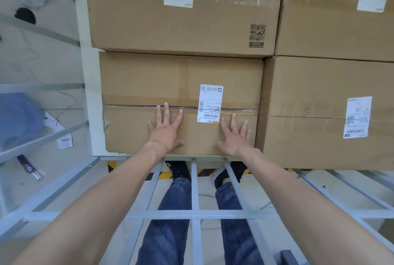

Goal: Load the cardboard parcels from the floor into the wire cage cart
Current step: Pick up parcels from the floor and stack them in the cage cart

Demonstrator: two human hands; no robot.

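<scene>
Both palms lay flat, fingers spread: left hand and right hand pressed on the taped brown cardboard parcel inside the grey wire cage cart.

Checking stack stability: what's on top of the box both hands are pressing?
Another cardboard box sits directly on the pressed box, overhanging its left edge slightly. Left hand and right hand lie flat, open. Anything above that upper box is out of frame.

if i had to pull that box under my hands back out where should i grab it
Take the box by its near bottom edge, from your own side. Its right end butts the neighbouring box, another box sits on top, and both hands lie flat, gripping nothing.
</scene>
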